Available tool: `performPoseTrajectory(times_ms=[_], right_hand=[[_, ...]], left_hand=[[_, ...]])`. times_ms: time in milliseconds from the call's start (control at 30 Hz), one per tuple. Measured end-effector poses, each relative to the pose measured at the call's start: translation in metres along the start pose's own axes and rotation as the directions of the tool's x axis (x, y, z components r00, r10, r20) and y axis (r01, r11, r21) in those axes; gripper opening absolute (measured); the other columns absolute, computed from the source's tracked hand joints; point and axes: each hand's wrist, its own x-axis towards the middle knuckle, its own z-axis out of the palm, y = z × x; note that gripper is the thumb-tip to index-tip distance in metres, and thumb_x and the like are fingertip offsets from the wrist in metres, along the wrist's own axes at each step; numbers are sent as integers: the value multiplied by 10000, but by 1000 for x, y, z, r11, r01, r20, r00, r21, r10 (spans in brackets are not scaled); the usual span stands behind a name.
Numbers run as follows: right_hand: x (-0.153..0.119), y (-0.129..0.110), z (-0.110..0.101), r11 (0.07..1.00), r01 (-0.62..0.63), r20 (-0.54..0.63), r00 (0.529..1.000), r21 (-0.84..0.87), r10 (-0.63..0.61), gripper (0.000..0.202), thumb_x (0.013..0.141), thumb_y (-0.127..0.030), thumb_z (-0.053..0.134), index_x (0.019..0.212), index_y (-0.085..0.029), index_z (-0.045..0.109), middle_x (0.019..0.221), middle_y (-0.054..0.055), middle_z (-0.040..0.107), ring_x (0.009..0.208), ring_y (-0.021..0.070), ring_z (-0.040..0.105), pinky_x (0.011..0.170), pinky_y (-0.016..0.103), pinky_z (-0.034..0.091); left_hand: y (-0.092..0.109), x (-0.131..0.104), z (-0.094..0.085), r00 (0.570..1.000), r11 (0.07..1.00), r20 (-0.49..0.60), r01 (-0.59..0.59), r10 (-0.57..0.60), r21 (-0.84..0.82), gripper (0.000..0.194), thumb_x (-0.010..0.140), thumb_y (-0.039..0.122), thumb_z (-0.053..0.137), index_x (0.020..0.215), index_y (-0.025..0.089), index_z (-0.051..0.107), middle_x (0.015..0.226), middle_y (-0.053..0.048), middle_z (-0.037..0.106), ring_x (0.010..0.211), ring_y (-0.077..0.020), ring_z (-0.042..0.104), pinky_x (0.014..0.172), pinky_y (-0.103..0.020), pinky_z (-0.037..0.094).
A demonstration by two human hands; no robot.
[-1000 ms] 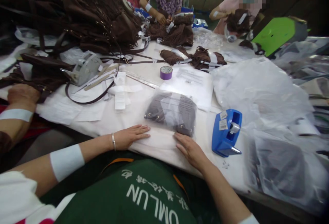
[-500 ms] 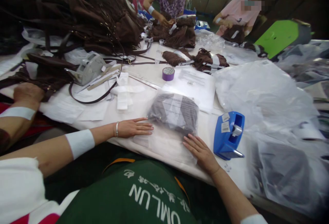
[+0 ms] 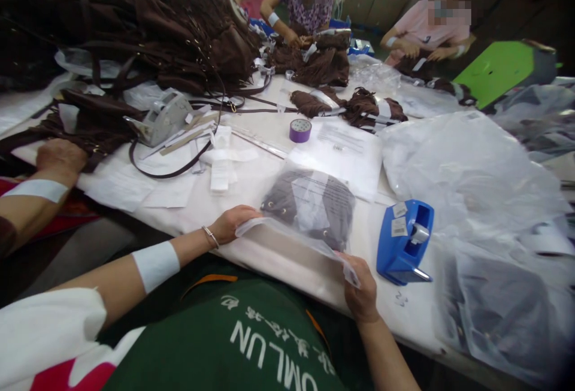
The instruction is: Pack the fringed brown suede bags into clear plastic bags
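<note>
- Two hands, left hand (image 3: 231,224) and right hand (image 3: 362,295), pinch the clear bag (image 3: 309,217) flap.
- Brown item already inside; flap not sealed.
- Tape dispenser (image 3: 404,241) at three o'clock.

Glossy clear plastic bag (image 3: 309,217)

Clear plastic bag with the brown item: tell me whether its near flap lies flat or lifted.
Lifted: both hands hold its near edge raised.
</note>
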Motion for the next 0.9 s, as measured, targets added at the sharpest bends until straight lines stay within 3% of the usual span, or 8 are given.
performPoseTrajectory(times_ms=[167,300,367,433,600,667,767,900], right_hand=[[-10,-26,14,973,-197,-73,979,-123,190,171,903,-221,459,990,-195,604,845,55,678,756,170,631,695,277,476],[1,-44,24,811,-569,-25,820,-139,571,315,936,-403,386,779,-207,577,617,-5,571,549,133,510,564,242,389],[10,-48,24,743,-654,16,749,-141,662,365,936,-448,359,721,-218,544,557,-28,505,511,128,450,545,241,348],[16,-50,24,724,-669,17,732,-169,681,368,931,-465,352,727,-225,543,564,-25,501,520,134,440,545,245,320],[19,-51,24,722,-651,1,743,-235,670,379,923,-475,342,719,-229,548,561,-23,489,513,137,412,530,249,273],[20,-51,25,722,-665,-4,736,-193,677,398,920,-485,340,698,-224,542,541,-30,470,500,131,396,526,250,276],[21,-47,23,695,-714,-19,698,-87,716,449,905,-522,351,635,-209,528,509,-36,443,492,124,389,512,249,299],[9,-35,0,563,-820,-54,561,105,826,450,848,-574,438,657,-187,565,493,-40,460,464,118,433,484,239,352]], left_hand=[[20,-17,9,918,919,-166,379,-360,106,278,929,251,330,1035,146,564,895,-73,661,819,-187,642,748,-290,505],[28,-20,7,753,708,-245,658,-611,256,296,936,378,351,846,185,557,647,-23,608,608,-187,613,570,-269,446],[30,-13,-1,713,645,-207,697,-670,313,291,931,402,373,838,188,546,603,-10,581,584,-193,596,555,-272,429],[34,2,-12,748,663,-177,654,-640,364,237,921,368,416,946,175,551,663,-24,600,654,-206,599,619,-298,450],[63,52,-14,959,880,-141,283,-248,382,311,906,309,487,1191,187,515,1192,-102,541,1204,-272,407,1024,-445,320],[70,67,4,981,933,-33,193,-192,304,245,887,347,526,1064,186,580,1139,-90,555,1173,-266,414,1008,-432,338],[69,74,31,968,950,36,235,-247,207,195,860,355,568,817,166,584,939,-78,574,989,-237,481,895,-402,410],[60,72,42,967,953,7,251,-256,170,186,861,327,563,767,167,549,893,-63,557,926,-220,480,870,-392,410]])
